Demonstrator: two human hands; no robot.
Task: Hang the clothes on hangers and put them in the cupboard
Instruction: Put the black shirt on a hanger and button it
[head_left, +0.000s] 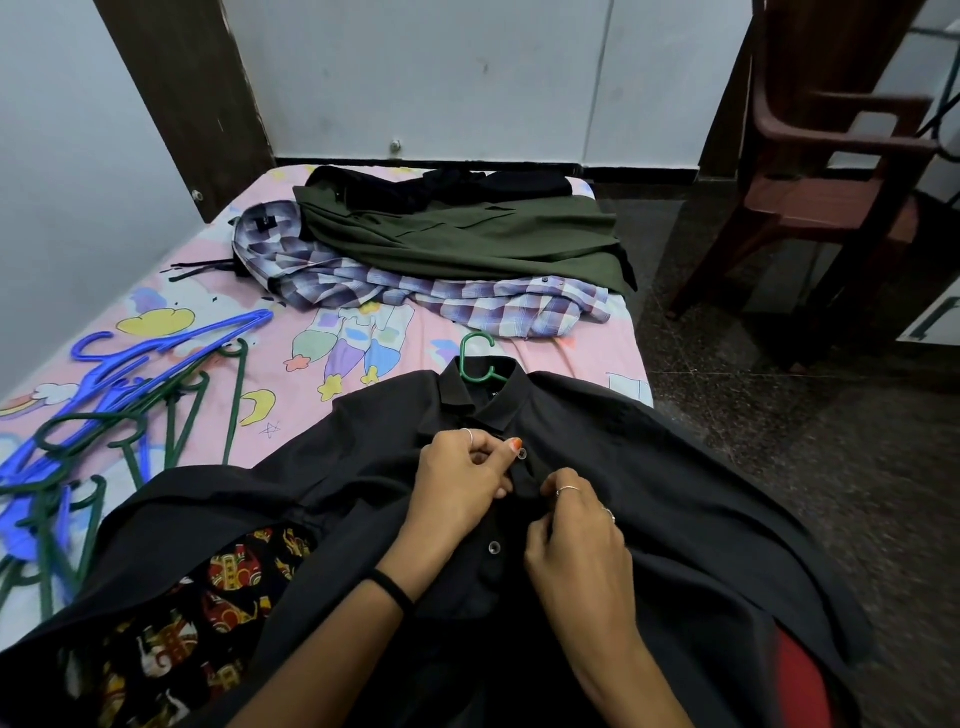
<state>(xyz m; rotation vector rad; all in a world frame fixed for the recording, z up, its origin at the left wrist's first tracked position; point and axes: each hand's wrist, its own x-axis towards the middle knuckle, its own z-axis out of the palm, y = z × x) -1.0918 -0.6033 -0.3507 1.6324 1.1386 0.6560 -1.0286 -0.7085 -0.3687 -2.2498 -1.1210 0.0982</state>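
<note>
Head view. A narrow bed (613, 358) with a pink cartoon-print sheet fills the near and middle ground, set against pale walls; a brown plastic chair (831, 171) stands on the dark speckled floor at far right. No cupboard can be identified with certainty in this view.

The black shirt (649, 467) lies spread face-up at the near end of the bed, collar pointing away from me. A green hanger (480, 358) is already inside it; only the hook shows, sticking out past the collar.

My left hand (462, 483) pinches the placket just below the collar, thumb beside the top button (522, 454). My right hand (576, 535) pinches the opposite edge of the placket, fingers curled on the cloth. A second button (493, 546) sits lower, between my wrists.

Judgement: the step in hand is fastening the top button so the shirt stays on its hanger. Whether the button is through its hole I cannot tell. The next move calls for seating it fully, then lifting the shirt by the hook without dragging the sleeves.

Outstanding items: a checked shirt (415, 291), an olive garment (467, 239) and a black garment (441, 184) lie piled at the far end. Spare hangers (119, 415), blue and green, lie tangled at near left. A printed cloth (208, 613) lies partly under the shirt's left sleeve.
</note>
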